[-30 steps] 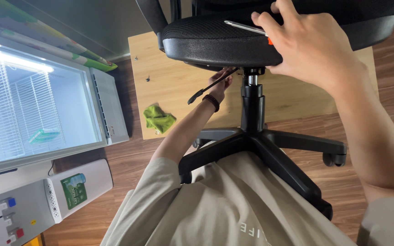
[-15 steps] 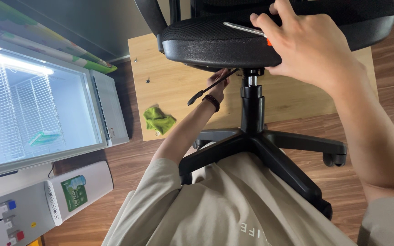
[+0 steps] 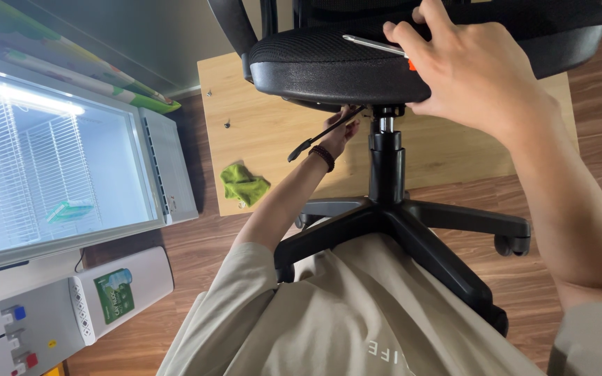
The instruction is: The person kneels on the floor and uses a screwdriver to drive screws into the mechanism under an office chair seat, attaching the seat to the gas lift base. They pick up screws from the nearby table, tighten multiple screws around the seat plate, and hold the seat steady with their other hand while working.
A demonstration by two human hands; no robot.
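- While the black office chair (image 3: 384, 63) stands on its star base on the wooden floor, its mesh seat fills the top of the view and its gas column (image 3: 387, 160) drops straight down to the spokes.
- Right hand (image 3: 472, 73) is clamped over the front edge of the seat, fingers curled on top, thumb underneath, and it pins a screwdriver (image 3: 377, 46) with a silver shaft and an orange handle flat against the cushion.
- Left hand (image 3: 339, 134) is up under the seat, right beside the column, by the thin black lever (image 3: 322, 134) that angles down and left; whether those fingers actually close on it, I cannot tell, the seat hides them.
- A dark beaded bracelet (image 3: 322, 157) sits on that left wrist.
- Behind the chair, a pale wooden board (image 3: 266, 125) lies on the floor, with a crumpled green cloth (image 3: 243, 182) and a couple of small screws (image 3: 226, 124) on it.
- Far left, a lit glass-door cooler (image 3: 57, 160) with wire shelves, and below it a white water dispenser (image 3: 50, 324).
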